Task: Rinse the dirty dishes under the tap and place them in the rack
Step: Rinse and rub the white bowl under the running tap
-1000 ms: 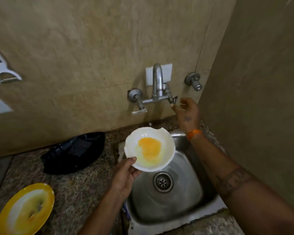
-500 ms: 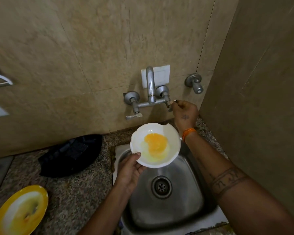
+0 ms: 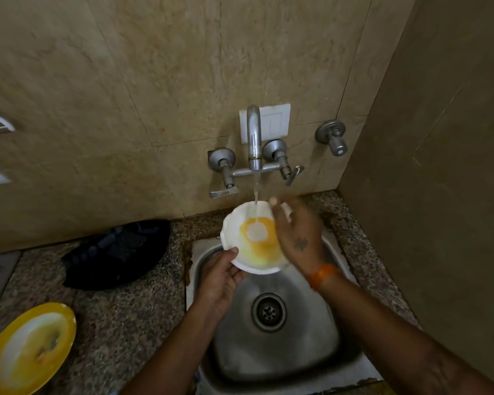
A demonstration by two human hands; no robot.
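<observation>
The light is dim and yellowish. The right hand [image 3: 298,238] looks blurry, and its fingertips are smeared. Straight wall lines bend near the edges.

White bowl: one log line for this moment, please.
phase: rinsing | tap: running | white bowl: under stream, left hand grips rim | right hand: open over bowl

A home kitchen is shown, at its washing-up corner. A small steel sink [image 3: 271,332] is set into a speckled granite counter [image 3: 126,312], and a wall-mounted tap [image 3: 253,143] is fixed to beige tiled walls [image 3: 154,81] that meet at a corner. Food-smeared crockery is seen: a white bowl [image 3: 241,240] under running water and a yellow plate [image 3: 26,349] on the counter.
</observation>
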